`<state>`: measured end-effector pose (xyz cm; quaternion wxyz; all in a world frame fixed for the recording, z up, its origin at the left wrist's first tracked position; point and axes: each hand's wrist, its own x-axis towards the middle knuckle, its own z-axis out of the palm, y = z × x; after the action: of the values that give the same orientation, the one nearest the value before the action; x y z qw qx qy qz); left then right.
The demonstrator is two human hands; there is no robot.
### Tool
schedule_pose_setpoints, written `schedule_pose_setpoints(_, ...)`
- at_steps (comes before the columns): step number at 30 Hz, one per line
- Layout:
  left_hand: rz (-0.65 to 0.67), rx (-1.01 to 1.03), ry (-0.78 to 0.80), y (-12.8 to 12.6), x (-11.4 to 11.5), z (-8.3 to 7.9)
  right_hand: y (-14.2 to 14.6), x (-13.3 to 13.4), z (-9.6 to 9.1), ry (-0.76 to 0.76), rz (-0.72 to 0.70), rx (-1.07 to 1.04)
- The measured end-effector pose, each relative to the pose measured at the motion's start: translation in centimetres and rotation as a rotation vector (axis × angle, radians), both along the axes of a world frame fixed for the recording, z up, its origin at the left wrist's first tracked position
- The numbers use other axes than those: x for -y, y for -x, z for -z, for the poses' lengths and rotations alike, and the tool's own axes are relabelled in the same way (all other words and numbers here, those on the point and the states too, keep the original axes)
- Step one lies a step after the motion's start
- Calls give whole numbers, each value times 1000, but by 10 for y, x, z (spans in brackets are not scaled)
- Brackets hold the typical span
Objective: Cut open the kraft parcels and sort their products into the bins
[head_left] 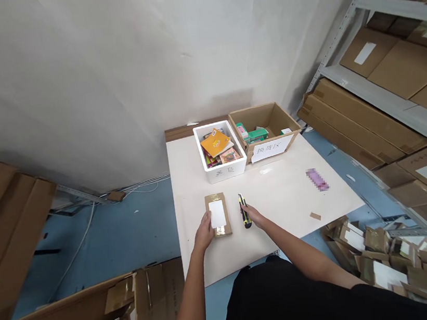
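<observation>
A small brown cardboard box [226,229] with a white label and shiny tape lies on the white table [199,261]. My left hand [205,229] grips its left edge, fingers closed against the side. In my right hand [252,214] is a yellow and black utility knife [246,218], pointing away from me just right of the box. The knife and the box are apart. Whether the blade is out is too small to tell.
At the table's back stand a white bin [225,173] of booklets and a cardboard carton [271,150] with green boxes. A blurred pink item [317,180] and a cardboard scrap [315,216] lie to the right. Opened boxes [386,273] crowd the floor; a large carton [142,306] stands left.
</observation>
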<state>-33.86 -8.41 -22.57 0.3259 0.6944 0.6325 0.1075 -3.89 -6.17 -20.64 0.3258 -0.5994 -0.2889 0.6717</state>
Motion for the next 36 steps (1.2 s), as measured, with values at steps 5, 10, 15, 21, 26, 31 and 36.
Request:
schedule_pose_setpoints(5,212,-55,58,12,-35,-28,12,3,-1,5,-48,59)
schedule_pose_setpoints(10,422,-203,103,12,-70,-41,1,10,-8,2,-39,130)
schedule_pose_setpoints(15,502,-319,138,15,-90,-41,-24,20,-6,-24,-60,279)
schedule_pose_setpoints(21,366,-303,82,-17,-61,-21,-34,26,-10,-156,-200,552)
schedule_pose_setpoints(26,107,-192,105,-99,-15,-8,0,-3,-20,-297,-390,871)
schedule_pose_setpoints(31,18,-97,147,-144,-2,-11,41,-53,-27,-259,-445,877)
schedule_pose_setpoints(36,-40,-137,225,-143,-2,-14,59,-69,-22,-135,-458,960)
